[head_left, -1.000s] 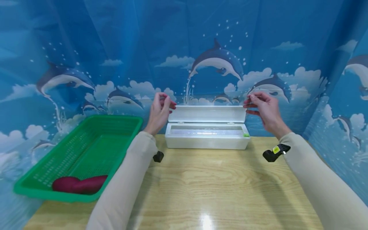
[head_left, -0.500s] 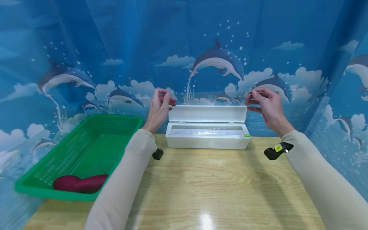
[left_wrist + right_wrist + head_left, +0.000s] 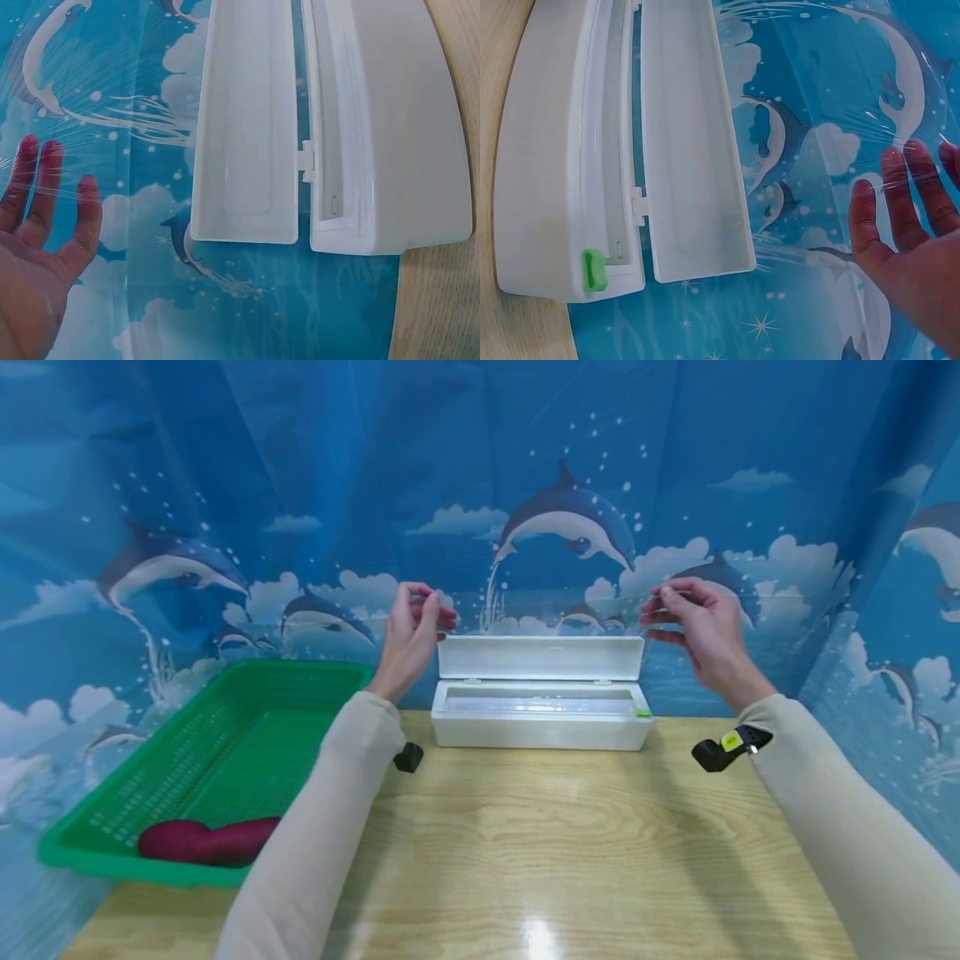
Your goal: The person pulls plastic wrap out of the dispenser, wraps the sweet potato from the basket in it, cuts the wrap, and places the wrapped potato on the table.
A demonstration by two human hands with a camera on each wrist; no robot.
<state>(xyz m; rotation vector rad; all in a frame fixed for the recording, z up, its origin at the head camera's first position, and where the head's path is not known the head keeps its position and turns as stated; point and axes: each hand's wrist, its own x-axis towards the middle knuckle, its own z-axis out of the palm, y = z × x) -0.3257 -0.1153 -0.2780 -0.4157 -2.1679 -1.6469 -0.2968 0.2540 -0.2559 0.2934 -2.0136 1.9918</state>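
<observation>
Clear cling film (image 3: 874, 133) is stretched between my two raised hands, showing only as shiny creases in the wrist views and hardly visible in the head view. My left hand (image 3: 408, 639) pinches one end between thumb and index finger, its other fingers spread behind the film. At the other end, my right hand (image 3: 708, 635) pinches it in the same way. Between and below the hands stands a long white cling film dispenser (image 3: 540, 733). Its lid (image 3: 540, 658) is tipped back on hinges, and a green slider (image 3: 594, 270) sits at its right end.
A green plastic basket (image 3: 56, 852) stands on the left, with a dark red, rounded object (image 3: 206, 843) in it, partly hidden by my left sleeve. The wooden table (image 3: 555, 843) reaches back to a blue dolphin-printed backdrop (image 3: 450, 460).
Both hands have risen slightly, and the right hand has drifted a little to the right, the left a little to the left. The dispenser and basket have stayed in place.
</observation>
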